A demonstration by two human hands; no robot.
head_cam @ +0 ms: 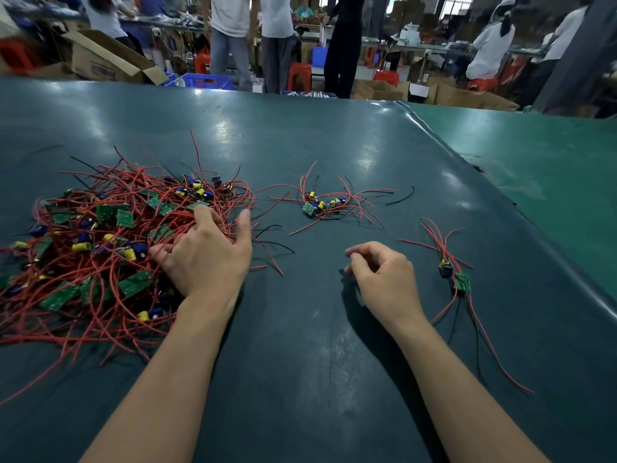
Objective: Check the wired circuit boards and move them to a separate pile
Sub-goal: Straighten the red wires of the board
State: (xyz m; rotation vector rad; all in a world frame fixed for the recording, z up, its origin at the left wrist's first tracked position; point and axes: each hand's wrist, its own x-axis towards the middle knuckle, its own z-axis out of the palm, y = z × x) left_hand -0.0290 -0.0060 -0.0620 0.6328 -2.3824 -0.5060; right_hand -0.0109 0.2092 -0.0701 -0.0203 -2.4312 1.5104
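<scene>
— Hands first: where are they?
— Left hand (203, 252) lies spread on the right edge of the big pile (100, 245) of wired boards, fingers among the red wires; whether it pinches one I cannot tell. Right hand (380, 275) hovers loosely curled over bare bench (300, 362), holding nothing.
— What lies around?
— A small pile (322, 205) sits farther off, between the hands. One single board (462, 282) lies right of the right hand, its long wires running near to far.
— And the room?
— Dark green mat on the bench; beyond its far edge, people (230, 38) standing, red stools (299, 76), a cardboard box (107, 58), a blue crate (208, 82).
</scene>
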